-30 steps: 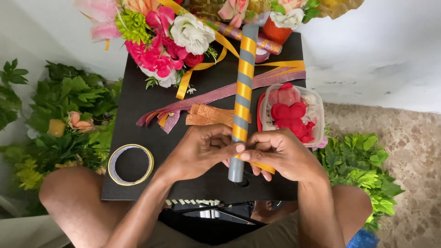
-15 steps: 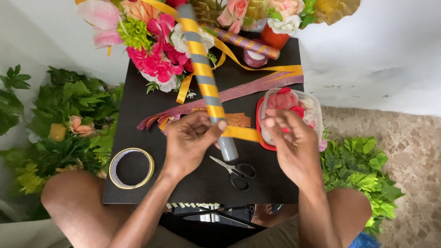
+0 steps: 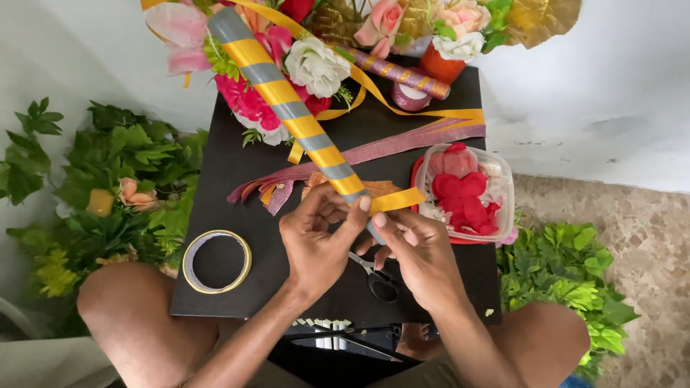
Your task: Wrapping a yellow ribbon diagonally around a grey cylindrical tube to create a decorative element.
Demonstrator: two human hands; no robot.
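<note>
A long grey tube (image 3: 287, 108) wound with a spiral of yellow ribbon slants from the upper left down to my hands. My left hand (image 3: 320, 241) grips its lower end, thumb pressed on the ribbon. My right hand (image 3: 417, 251) pinches the loose yellow ribbon end (image 3: 399, 199) right beside the tube. Black-handled scissors (image 3: 377, 276) lie on the black table (image 3: 223, 165) under my hands.
A tape roll (image 3: 216, 261) lies at the table's left front. A clear tub of red petals (image 3: 467, 192) stands at the right. Artificial flowers (image 3: 316, 65), glitter ribbon strips (image 3: 402, 144) and a second wrapped tube (image 3: 402, 72) fill the back. Green foliage (image 3: 108, 187) flanks the table; my knees are below.
The tube has swung from upright to leaning far left. My right hand came back from the petal tub side and took the ribbon end by the tube.
</note>
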